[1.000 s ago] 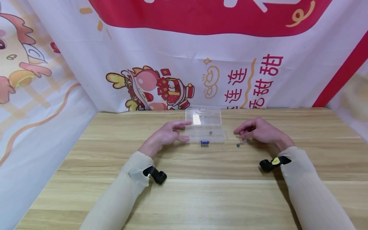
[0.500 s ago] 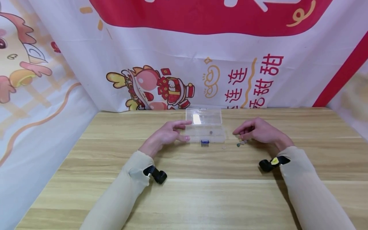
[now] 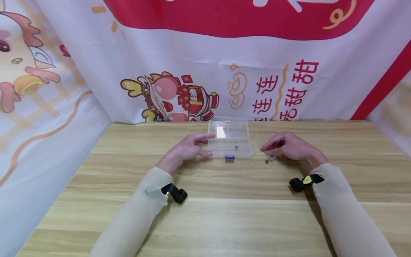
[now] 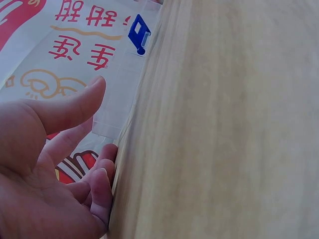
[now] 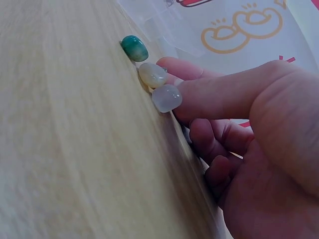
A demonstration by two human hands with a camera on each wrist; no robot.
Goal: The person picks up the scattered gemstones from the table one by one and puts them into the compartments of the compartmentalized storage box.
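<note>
A clear plastic box (image 3: 221, 152) with a blue latch (image 3: 229, 158) stands with its lid (image 3: 234, 129) raised; one small dark stone (image 3: 236, 147) lies inside. My left hand (image 3: 189, 148) spans the box's left end, index finger near the hinge side, thumb at the front corner. My right hand (image 3: 289, 146) is at a cluster of small polished stones right of the box. The right wrist view shows a green stone (image 5: 134, 48), a yellowish one (image 5: 152, 74) and a whitish one (image 5: 167, 98) beside its thumb and index finger. Whether those fingertips pinch a stone is hidden.
A small clear piece (image 3: 250, 164) lies on the wooden table (image 3: 224, 214) in front of the box's right corner. A white and red printed cloth (image 3: 192, 53) hangs behind the table's back edge.
The head view has shifted slightly. My right index finger has moved slightly left since a second ago, and a yellow stone near it no longer shows clearly. The left hand holds its place.
</note>
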